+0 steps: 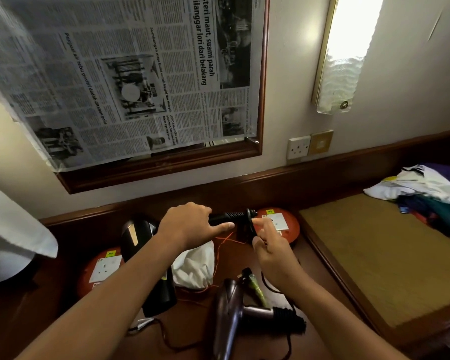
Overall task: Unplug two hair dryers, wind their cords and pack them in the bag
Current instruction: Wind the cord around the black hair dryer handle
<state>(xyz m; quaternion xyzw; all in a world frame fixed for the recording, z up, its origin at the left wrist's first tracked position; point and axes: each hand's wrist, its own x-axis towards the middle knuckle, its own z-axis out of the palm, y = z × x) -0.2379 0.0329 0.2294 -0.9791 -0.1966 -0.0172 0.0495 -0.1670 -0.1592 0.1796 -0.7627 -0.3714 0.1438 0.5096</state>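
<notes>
Both hair dryers appear unplugged: the sockets on the two round orange extension reels, one at the left [99,271] and one at the back right [278,224], show no plug in them, and neither does the wall socket [298,147]. The black hair dryer [140,245] is held up over the desk [322,287] by its handle end; the left hand [190,224] grips the ribbed strain relief, fingers curled round it with the index finger laid along it. The right hand [270,245] pinches the black cord [249,224] just beyond that point, apparently forming a first loop. Winding of this cord is therefore judged begun, not finished. The second, purple-grey hair dryer [231,315] lies on the desk nearest the camera, its cord [166,339] trailing loose across the surface; winding there is not started. The white drawstring bag [195,268] lies between the two dryers, slack, with orange strings spread; whether its mouth is open cannot be told. Nothing is packed. Remaining: finish one cord, wind the other, bag both.
</notes>
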